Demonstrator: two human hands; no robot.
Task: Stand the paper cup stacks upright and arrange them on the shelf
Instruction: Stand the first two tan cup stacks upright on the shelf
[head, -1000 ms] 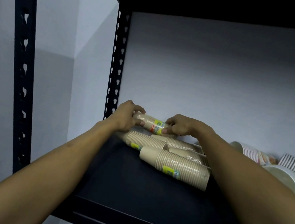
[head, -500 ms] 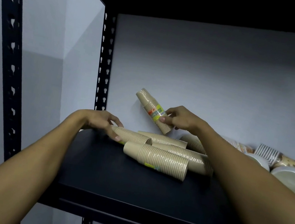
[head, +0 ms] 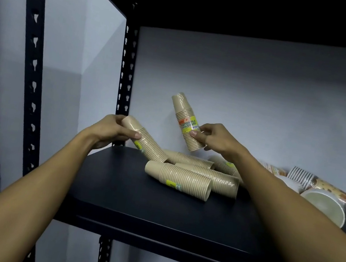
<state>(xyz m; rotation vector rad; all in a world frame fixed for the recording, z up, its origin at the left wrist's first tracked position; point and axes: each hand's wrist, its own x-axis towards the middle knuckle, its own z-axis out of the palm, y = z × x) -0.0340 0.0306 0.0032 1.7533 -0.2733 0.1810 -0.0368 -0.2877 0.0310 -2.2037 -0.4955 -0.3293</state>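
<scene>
Several tan paper cup stacks lie on the black shelf [head: 125, 193]. My right hand [head: 211, 137] grips a small stack with a yellow label [head: 184, 119], held above the shelf and tilted near upright, closed end up. My left hand [head: 111, 131] grips the closed end of a second stack [head: 148, 147], raised at a slant with its lower end among the pile. A thick stack [head: 178, 180] lies on its side in front. Two longer stacks [head: 212, 176] lie behind it.
Patterned cup stacks [head: 301, 176] and a white bowl stack [head: 324, 206] lie at the shelf's right. A perforated black post [head: 126, 72] stands at the back left corner, another post [head: 32, 57] at the front left. A dark shelf sits overhead; a grey wall is behind.
My right hand has lifted the labelled stack off the pile and turned it more upright. My left hand let go of it, dropped to another stack, took hold and raised its end.
</scene>
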